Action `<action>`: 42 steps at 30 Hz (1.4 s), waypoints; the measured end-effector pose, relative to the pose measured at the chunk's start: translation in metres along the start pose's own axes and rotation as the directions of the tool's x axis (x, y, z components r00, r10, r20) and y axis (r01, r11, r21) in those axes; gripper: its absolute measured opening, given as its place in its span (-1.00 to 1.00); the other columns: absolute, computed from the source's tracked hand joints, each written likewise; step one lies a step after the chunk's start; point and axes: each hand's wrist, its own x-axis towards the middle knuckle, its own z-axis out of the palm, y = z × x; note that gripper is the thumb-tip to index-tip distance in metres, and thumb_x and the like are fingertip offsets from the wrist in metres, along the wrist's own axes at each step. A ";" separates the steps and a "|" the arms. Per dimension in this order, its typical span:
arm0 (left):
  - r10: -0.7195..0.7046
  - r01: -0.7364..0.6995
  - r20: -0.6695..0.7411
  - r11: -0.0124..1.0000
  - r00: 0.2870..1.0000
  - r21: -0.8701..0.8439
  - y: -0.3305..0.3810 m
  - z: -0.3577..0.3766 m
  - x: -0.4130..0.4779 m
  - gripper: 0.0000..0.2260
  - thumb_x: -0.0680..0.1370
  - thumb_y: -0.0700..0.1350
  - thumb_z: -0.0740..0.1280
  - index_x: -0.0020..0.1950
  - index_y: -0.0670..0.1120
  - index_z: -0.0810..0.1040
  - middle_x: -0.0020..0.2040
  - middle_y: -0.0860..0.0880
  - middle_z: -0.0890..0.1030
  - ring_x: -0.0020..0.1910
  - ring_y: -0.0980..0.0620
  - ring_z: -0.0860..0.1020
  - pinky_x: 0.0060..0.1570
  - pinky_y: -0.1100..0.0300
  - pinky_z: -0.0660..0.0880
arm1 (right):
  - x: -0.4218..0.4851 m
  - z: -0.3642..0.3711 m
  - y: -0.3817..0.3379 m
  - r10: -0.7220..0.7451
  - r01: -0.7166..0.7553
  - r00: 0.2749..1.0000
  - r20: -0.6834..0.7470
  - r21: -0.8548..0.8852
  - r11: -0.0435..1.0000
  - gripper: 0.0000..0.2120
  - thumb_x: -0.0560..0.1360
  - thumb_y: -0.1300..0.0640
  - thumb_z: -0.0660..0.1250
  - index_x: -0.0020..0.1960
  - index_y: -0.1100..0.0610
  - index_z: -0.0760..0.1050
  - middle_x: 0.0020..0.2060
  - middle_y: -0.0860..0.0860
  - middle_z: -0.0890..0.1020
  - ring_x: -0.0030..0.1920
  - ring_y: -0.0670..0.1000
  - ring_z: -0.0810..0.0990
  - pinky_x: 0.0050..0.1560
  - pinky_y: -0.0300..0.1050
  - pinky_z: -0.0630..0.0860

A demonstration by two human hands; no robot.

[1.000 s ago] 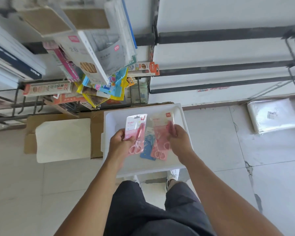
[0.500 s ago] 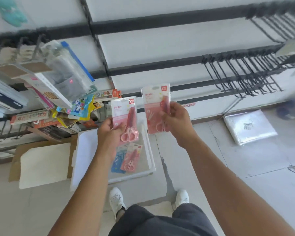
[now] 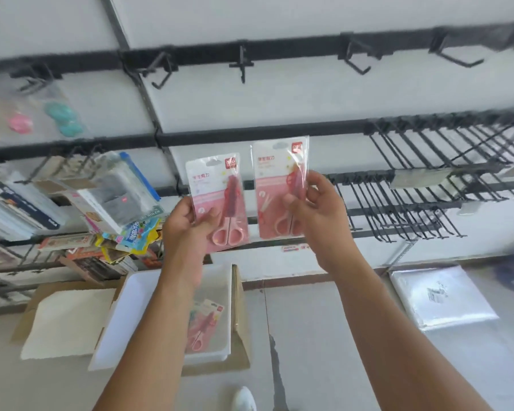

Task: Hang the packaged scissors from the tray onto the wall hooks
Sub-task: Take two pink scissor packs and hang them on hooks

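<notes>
My left hand holds one pink pack of scissors upright in front of the wall. My right hand holds a second pink pack beside it, a little higher. Both packs face me, with their hang holes at the top. Black wall hooks stick out from a rail well above the packs, and several more hooks crowd the rails to the right. The white tray lies on the floor below my arms with another pink scissors pack in it.
Hanging stationery packs and stacked books fill the racks on the left. A cardboard box sits under the tray, and a white sheet lies to its left. A silver plastic parcel rests on the floor at right.
Both hands lifted the two packs out of the tray and raised them toward the wall. My view tilted up, and the upper hook rail came into sight.
</notes>
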 end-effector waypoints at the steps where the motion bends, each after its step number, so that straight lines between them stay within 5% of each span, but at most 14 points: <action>1: 0.055 -0.055 -0.001 0.998 0.999 -0.037 0.018 0.003 0.006 -0.77 0.54 -0.32 0.37 0.06 -0.01 0.64 -0.04 0.02 0.76 -0.05 -0.02 0.73 -0.15 0.04 0.65 | 0.006 0.004 -0.015 -0.059 0.059 0.998 0.014 0.017 0.998 -0.64 0.59 0.35 0.35 0.35 0.18 0.44 0.09 0.15 0.71 -0.13 0.02 0.75 -0.30 -0.12 0.65; 11: 0.295 -0.288 0.022 0.944 0.955 -0.159 0.115 0.020 0.051 -0.78 0.49 -0.31 0.43 0.07 -0.05 0.66 0.01 -0.07 0.75 0.04 -0.17 0.71 0.05 -0.11 0.63 | 0.050 0.049 -0.103 -0.263 0.263 0.965 -0.011 0.034 0.964 -0.72 0.59 0.28 0.38 0.29 0.17 0.52 0.01 0.15 0.74 -0.27 0.02 0.74 -0.40 -0.17 0.60; 16: 0.378 -0.368 0.009 0.906 0.926 -0.209 0.150 0.025 0.071 -0.75 0.48 -0.32 0.43 0.07 -0.03 0.64 -0.04 -0.01 0.76 -0.08 -0.01 0.72 -0.13 0.08 0.65 | 0.073 0.061 -0.136 -0.356 0.357 0.934 -0.029 0.090 0.930 -0.69 0.58 0.28 0.39 0.28 0.09 0.49 0.00 0.03 0.75 -0.06 0.09 0.76 -0.21 0.04 0.69; 19: 0.414 -0.410 -0.029 0.885 0.910 -0.220 0.168 0.032 0.084 -0.72 0.48 -0.34 0.44 0.11 -0.04 0.60 -0.03 0.02 0.76 -0.06 0.04 0.72 -0.17 0.18 0.62 | 0.085 0.061 -0.156 -0.386 0.385 0.922 -0.018 0.116 0.915 -0.68 0.57 0.27 0.41 0.20 -0.02 0.40 -0.08 -0.03 0.76 -0.14 -0.02 0.77 -0.32 -0.15 0.64; 24: 0.469 -0.484 -0.123 0.845 0.875 -0.225 0.194 0.044 0.100 -0.63 0.49 -0.30 0.46 0.19 0.04 0.51 -0.03 0.02 0.76 -0.06 -0.01 0.73 -0.16 0.00 0.65 | 0.105 0.057 -0.178 -0.430 0.424 0.902 0.030 0.124 0.897 -0.63 0.57 0.24 0.41 0.23 -0.11 0.38 -0.05 0.01 0.75 -0.11 0.02 0.77 -0.34 -0.11 0.64; 27: 0.501 -0.523 -0.151 0.825 0.852 -0.215 0.204 0.045 0.107 -0.57 0.49 -0.29 0.46 0.25 0.09 0.49 0.06 -0.06 0.74 0.06 -0.15 0.70 0.02 -0.22 0.61 | 0.116 0.061 -0.188 -0.468 0.458 0.882 0.050 0.139 0.878 -0.56 0.57 0.23 0.41 0.27 -0.18 0.37 -0.03 0.02 0.74 -0.08 0.03 0.76 -0.32 -0.07 0.65; 36: 0.556 -0.599 -0.247 0.786 0.793 -0.155 0.224 0.029 0.129 -0.54 0.52 -0.31 0.43 0.25 0.20 0.53 -0.01 0.06 0.76 0.02 0.02 0.71 0.11 -0.27 0.58 | 0.139 0.087 -0.195 -0.521 0.506 0.850 0.080 0.153 0.849 -0.52 0.58 0.26 0.40 0.31 -0.23 0.41 -0.05 0.04 0.74 -0.10 0.03 0.76 -0.26 0.00 0.67; 42: 0.614 -0.655 -0.272 0.749 0.741 -0.094 0.232 0.019 0.148 -0.58 0.53 -0.29 0.42 0.18 0.23 0.56 -0.03 0.10 0.75 0.00 0.09 0.70 0.14 -0.03 0.61 | 0.149 0.096 -0.199 -0.525 0.512 0.849 0.061 0.157 0.845 -0.51 0.58 0.28 0.39 0.36 -0.17 0.41 -0.01 0.07 0.73 -0.08 0.06 0.76 -0.27 0.00 0.67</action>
